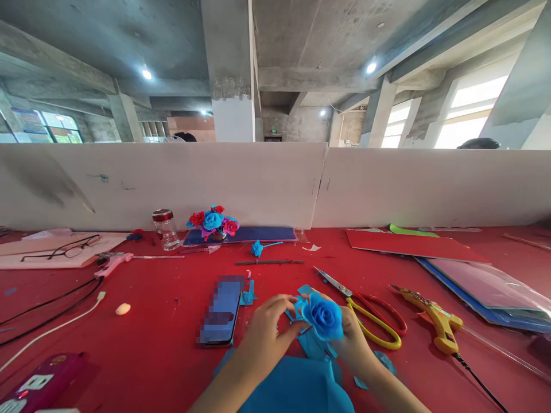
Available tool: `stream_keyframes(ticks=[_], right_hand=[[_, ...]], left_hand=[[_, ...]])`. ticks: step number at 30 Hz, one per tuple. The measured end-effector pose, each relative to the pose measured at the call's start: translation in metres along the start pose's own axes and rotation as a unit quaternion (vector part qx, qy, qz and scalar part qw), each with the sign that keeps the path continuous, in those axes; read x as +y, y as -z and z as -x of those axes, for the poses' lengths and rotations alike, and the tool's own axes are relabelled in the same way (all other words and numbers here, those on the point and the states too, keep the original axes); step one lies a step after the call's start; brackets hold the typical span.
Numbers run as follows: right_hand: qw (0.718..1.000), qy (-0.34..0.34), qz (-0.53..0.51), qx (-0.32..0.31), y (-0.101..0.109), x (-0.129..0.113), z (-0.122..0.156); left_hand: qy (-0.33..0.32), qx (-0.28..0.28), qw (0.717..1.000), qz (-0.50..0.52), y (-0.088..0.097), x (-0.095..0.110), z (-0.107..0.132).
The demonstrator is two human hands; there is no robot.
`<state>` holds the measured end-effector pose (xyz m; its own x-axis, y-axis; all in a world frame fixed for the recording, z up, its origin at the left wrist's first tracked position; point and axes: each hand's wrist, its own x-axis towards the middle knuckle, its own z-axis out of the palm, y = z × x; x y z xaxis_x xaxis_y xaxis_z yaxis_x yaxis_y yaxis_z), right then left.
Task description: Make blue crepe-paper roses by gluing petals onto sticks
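- Nearby, just beside the right hand (350,330): scissors (349,293) with yellow and red handles, blades pointing toward the far edge.
- Toward the right edge: yellow glue gun (443,324), with plastic sheets (486,284) and red board (413,245) beyond.
- Left of the hands: phone (226,310), blue scrap (247,295) against its side.
- Toward the left edge: pink glue gun (116,265), glasses (73,249); at the near left corner, power strip (47,376).
- Along the far edge: red-lidded jar (166,232) and bouquet (213,221); slightly nearer, small blue flower (257,248) and dark stick (269,263).
- Beneath the forearms, at the near edge: blue sheet (293,390).
- In the right hand: blue rose (325,315), held raised above the middle of the near edge, fingers curled behind and partly hidden.
- At the rose's left side: left hand (273,321), thumb and forefinger close together by blue paper; cannot tell whether pinching.
- Below everything: red worktop (163,367), backed by white partition (172,183).
- Beyond: bare concrete ceiling (107,34), column (232,69), lit lamps (147,73), bright windows (473,103) toward the right.
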<state>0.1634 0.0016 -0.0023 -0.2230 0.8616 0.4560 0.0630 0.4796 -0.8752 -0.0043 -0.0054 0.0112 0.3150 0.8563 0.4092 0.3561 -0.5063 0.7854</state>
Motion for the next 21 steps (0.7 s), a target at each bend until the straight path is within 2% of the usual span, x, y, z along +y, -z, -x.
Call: stream_keyframes(ticks=[4, 7, 10, 12, 15, 17, 18, 19, 21], right_hand=[[0.976, -0.130, -0.151, 0.092, -0.007, 0.006, 0.002], [0.950, -0.177, -0.209, 0.148, -0.009, 0.013, 0.005], [0.935, -0.204, -0.260, 0.127, -0.013, 0.016, 0.007], [0.940, -0.202, -0.259, 0.095, -0.016, 0.015, 0.005], [0.967, -0.189, -0.167, 0.026, -0.014, 0.012, -0.002], [0.978, -0.203, -0.039, -0.014, 0.003, 0.011, -0.006], [0.975, -0.216, 0.039, -0.026, 0.016, 0.012, -0.006], [0.970, -0.211, 0.121, -0.009, 0.033, 0.012, -0.004], [0.955, -0.136, 0.254, 0.070, 0.075, 0.016, 0.007]], left_hand=[[0.034, -0.036, 0.995, 0.090, -0.001, 0.001, -0.001], [0.094, -0.070, 0.972, 0.202, -0.004, 0.001, -0.002], [0.153, -0.075, 0.945, 0.279, -0.009, 0.002, -0.003], [0.184, -0.075, 0.933, 0.301, -0.011, 0.002, -0.003], [0.211, -0.051, 0.925, 0.311, -0.014, 0.000, -0.004], [0.218, -0.026, 0.927, 0.304, -0.013, -0.004, -0.004], [0.218, -0.014, 0.929, 0.297, -0.012, -0.006, -0.005], [0.214, -0.001, 0.934, 0.287, -0.010, -0.008, -0.006], [0.198, 0.024, 0.943, 0.265, -0.006, -0.011, -0.007]])
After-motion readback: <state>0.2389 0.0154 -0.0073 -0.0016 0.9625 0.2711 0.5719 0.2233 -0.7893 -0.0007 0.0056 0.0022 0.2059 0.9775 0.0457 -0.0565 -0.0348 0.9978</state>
